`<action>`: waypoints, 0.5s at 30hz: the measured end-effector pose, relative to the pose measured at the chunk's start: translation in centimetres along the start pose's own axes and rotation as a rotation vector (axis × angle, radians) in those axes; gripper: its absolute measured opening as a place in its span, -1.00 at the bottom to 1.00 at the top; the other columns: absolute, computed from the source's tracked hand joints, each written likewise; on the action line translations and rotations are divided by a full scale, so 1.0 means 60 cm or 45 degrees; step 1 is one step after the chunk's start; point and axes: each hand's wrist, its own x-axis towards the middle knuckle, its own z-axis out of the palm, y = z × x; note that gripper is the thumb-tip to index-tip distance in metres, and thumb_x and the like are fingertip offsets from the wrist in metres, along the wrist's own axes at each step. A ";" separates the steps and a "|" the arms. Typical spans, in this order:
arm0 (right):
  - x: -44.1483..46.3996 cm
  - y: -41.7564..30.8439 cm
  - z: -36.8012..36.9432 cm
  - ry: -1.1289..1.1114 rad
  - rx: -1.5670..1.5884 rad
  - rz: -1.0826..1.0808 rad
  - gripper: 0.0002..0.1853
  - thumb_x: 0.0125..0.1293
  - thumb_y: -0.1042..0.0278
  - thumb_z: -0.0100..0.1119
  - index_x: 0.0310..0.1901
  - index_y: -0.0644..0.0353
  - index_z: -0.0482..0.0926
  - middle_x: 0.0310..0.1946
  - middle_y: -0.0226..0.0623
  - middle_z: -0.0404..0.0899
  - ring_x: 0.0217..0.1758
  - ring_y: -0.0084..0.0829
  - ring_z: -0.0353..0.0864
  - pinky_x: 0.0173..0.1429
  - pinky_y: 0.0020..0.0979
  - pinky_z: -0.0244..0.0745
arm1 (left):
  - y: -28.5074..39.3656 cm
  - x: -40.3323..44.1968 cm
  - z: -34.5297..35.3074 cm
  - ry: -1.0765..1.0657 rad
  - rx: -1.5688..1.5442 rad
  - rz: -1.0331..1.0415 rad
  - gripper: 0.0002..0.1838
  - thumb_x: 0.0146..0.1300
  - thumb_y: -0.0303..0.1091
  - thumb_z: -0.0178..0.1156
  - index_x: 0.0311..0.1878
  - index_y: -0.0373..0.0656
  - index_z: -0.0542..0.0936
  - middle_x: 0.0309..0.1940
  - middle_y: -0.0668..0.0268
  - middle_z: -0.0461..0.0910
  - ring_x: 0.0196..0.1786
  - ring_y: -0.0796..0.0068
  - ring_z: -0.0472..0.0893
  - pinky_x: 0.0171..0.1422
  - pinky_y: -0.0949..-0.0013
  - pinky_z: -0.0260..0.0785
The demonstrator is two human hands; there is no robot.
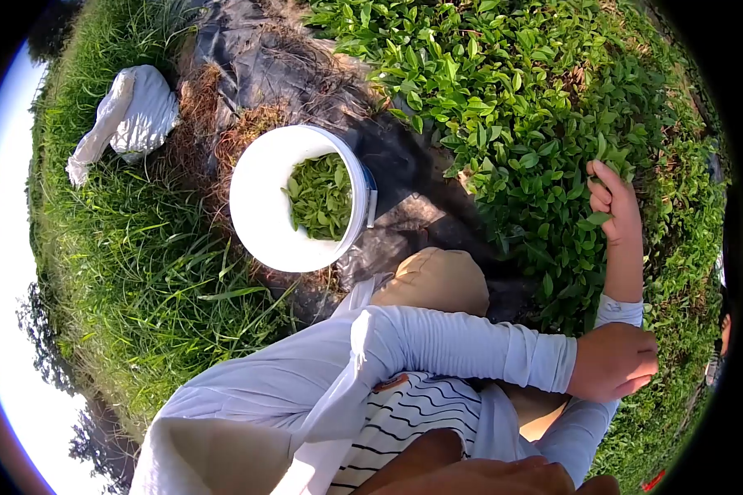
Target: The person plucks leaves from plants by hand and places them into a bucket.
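Note:
My left hand (611,360) is closed, its back towards the camera and its fingers curled under; anything inside is hidden. It crosses over the sleeve of my other arm. Further up, at the edge of the leafy green bushes (504,107), my right hand (619,206) has its fingers bent round green leaves. One leaf sticks out by its palm and others stand at its fingertips. A white bucket (262,202), tilted towards the camera, holds picked green leaves (322,198) and stands left of the bushes.
A tied white sack (144,115) lies on tall grass (132,256) at the upper left. Black ground sheeting (396,165) with dry brown plant matter runs between grass and bushes. My bent knee (433,280) is just below the bucket. Part of another person (725,334) shows at the right edge.

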 end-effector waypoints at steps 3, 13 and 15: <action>0.001 0.059 0.305 -0.681 -0.170 0.139 -0.84 0.18 0.49 0.20 -0.21 0.24 0.48 -0.42 -0.38 0.50 -0.74 -0.75 0.16 -0.65 -0.63 0.03 | 0.020 0.012 -0.020 0.163 -0.111 0.162 -0.88 0.07 -0.45 0.18 -0.37 -0.19 0.42 -0.39 0.20 0.42 -0.39 0.19 0.45 -0.35 0.18 0.29; 0.072 0.283 0.600 -1.365 -1.819 -0.837 -0.03 -0.19 -0.12 0.44 0.31 -0.02 0.25 0.41 -0.05 -0.05 0.45 0.02 -0.07 0.39 0.20 -0.08 | 0.057 0.034 -0.152 0.336 -0.123 -0.034 -0.95 0.14 -0.42 0.10 -0.38 -0.16 0.46 -0.46 0.20 0.36 -0.44 0.16 0.41 -0.42 0.16 0.23; 0.087 0.283 0.577 -1.175 -1.323 -1.151 -0.46 0.03 0.14 0.37 0.05 0.10 0.45 0.12 -0.11 0.36 0.16 -0.16 0.37 0.15 -0.06 0.32 | 0.060 0.037 -0.148 0.317 -0.124 -0.035 -0.95 0.14 -0.41 0.10 -0.40 -0.15 0.46 -0.49 0.22 0.37 -0.44 0.18 0.42 -0.42 0.17 0.23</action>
